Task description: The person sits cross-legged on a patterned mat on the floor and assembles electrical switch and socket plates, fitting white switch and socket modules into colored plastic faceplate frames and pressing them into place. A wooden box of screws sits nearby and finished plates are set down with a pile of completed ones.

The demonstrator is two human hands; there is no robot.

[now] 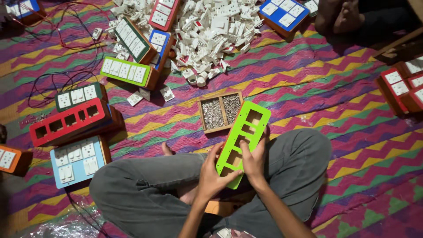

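Note:
I sit cross-legged in grey trousers on a zigzag mat. Both hands hold a bright green switch-board faceplate (243,133) with several empty rectangular cut-outs, tilted over my lap. My left hand (212,172) grips its near left edge, and my right hand (253,161) grips the near right edge. Just beyond the plate lies a small wooden tray (220,111) with two compartments of metal screws.
A heap of white switch and socket parts (211,31) lies at the top centre. Wooden boards with coloured faceplates stand to the left, among them red (68,121), light blue (78,161) and green (124,70), with more at the right edge (403,86). Another person's foot (346,17) shows at the top right. Wires trail at the upper left.

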